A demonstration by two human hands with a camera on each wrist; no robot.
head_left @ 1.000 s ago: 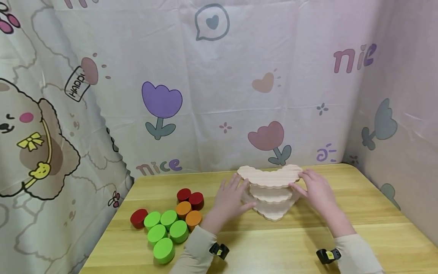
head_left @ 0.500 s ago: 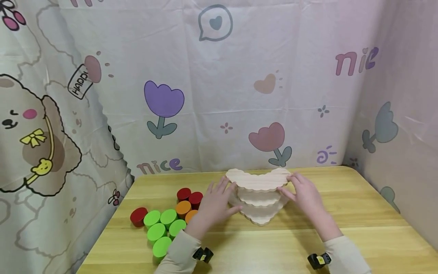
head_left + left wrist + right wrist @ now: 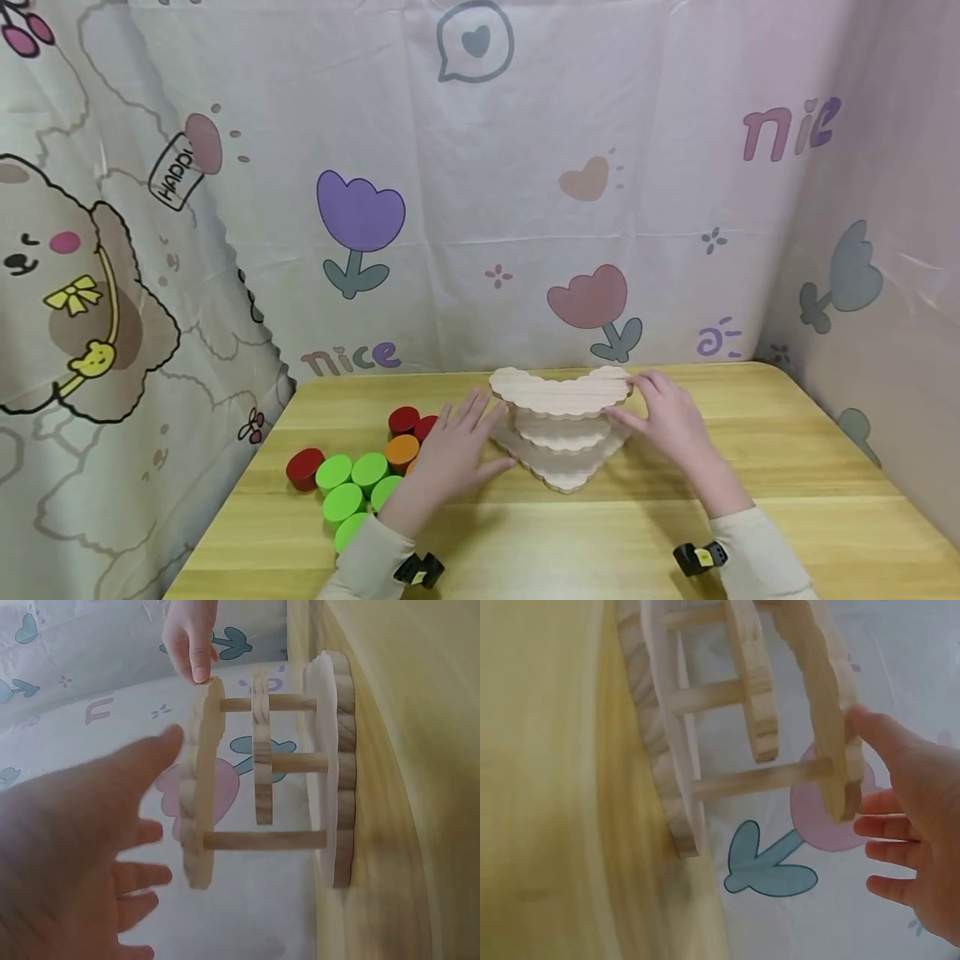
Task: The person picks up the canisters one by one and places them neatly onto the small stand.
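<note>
A pale wooden tiered stand (image 3: 561,393) with scalloped edges sits at the back of the table. Round dowels (image 3: 264,840) join its tiers, as the left wrist view shows. My right hand (image 3: 673,427) holds the top tier's right end, thumb on the front edge and fingertips at the side (image 3: 911,817). Left of the stand, my left hand (image 3: 453,458) has its fingers spread; in the left wrist view a gap shows between this hand (image 3: 82,832) and the top tier. Green discs (image 3: 344,503) lie beside my left forearm, which covers some of them.
Thick orange discs (image 3: 402,452) and red ones (image 3: 404,420) stand grouped with the green. One red disc (image 3: 305,469) is at the group's left. Behind the wooden table (image 3: 570,550) hangs a printed curtain (image 3: 465,167). A black wrist camera (image 3: 699,558) is on each sleeve.
The stand has slid left across the table, with my right hand moving along with it. My left hand has come away from the stand toward the discs, covering more of them.
</note>
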